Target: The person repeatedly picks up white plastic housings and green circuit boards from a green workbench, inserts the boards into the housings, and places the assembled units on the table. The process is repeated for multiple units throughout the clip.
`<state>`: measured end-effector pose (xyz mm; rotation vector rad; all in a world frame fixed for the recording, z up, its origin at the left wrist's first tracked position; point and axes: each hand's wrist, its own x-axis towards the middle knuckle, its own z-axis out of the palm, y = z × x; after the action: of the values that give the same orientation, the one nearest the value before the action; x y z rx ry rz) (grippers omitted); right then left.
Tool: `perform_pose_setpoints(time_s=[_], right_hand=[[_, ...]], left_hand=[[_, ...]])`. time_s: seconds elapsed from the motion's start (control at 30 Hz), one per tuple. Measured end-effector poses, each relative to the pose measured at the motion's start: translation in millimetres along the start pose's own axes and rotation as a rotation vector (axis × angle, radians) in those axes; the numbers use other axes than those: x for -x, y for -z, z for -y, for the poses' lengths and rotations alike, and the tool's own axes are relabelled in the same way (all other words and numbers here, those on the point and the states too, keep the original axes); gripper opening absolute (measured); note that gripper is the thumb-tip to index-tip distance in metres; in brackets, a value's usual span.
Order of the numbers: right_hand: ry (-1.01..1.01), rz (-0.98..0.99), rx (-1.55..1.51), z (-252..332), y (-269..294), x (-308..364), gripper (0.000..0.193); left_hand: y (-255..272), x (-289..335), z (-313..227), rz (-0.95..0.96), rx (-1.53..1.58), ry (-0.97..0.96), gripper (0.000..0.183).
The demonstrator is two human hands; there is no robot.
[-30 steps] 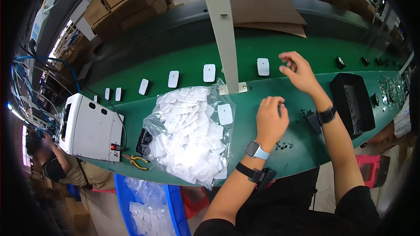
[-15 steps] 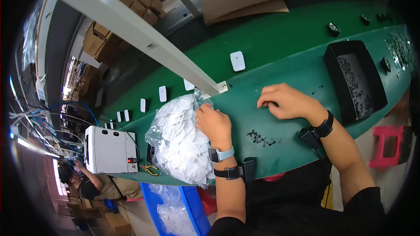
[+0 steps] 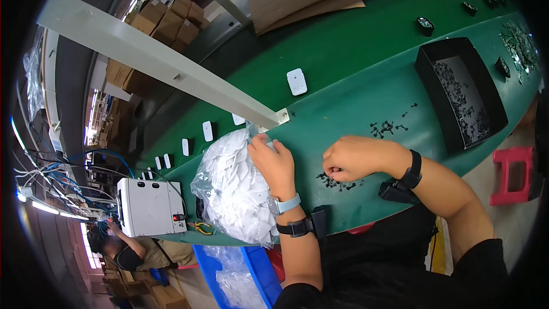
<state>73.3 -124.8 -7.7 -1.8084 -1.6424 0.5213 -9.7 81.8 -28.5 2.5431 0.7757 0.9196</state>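
Note:
My left hand (image 3: 273, 166) is at the right side of a clear plastic bag (image 3: 200, 178) full of thin white plastic pieces (image 3: 237, 180). Its fingers rest near the top of the bag, with the thumb apart from them. My right hand (image 3: 360, 157) is bent down over a pile of small black parts (image 3: 343, 185), thumb and fingertips pinched together. What the pinch holds, if anything, is hidden. Beyond this hand lies a second loose cluster of small black parts (image 3: 388, 128). A black open box (image 3: 426, 88) at the right contains many more.
White rounded cases (image 3: 297, 82) stand in a row on the green belt (image 3: 337, 46). A slanted metal post (image 3: 183, 77) meets the table edge. A white machine (image 3: 150, 209) and yellow-handled pliers (image 3: 203, 228) are at left. A blue bin (image 3: 257, 274) sits below; another person (image 3: 137, 249) works far left.
My right hand has come down and nearer, onto the black pile, and its fingers have closed. The farther cluster it covered now shows. My left hand remains at the bag, and the view has shifted slightly.

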Motion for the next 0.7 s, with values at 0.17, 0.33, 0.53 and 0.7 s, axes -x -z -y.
perform_pose_setpoints(time_s=[0.17,0.33,0.53,0.7], right_hand=[[0.012,-0.013,0.091,-6.5,-10.4,-0.1,0.012],[0.014,0.002,0.128,-1.8,-10.9,-2.6,0.012],[0.036,-0.147,0.134,-7.4,-6.1,2.7,0.011],[-0.072,-0.281,-0.180,2.4,29.7,5.8,0.009]], left_hand=[[11.3,1.5,-32.4,-0.202,0.463,-0.034,0.024],[-4.0,2.2,-29.4,-0.019,1.350,0.179,0.030],[4.1,2.5,-44.5,0.237,1.610,0.408,0.027],[5.1,8.4,-43.1,0.331,1.480,0.417,0.024]])
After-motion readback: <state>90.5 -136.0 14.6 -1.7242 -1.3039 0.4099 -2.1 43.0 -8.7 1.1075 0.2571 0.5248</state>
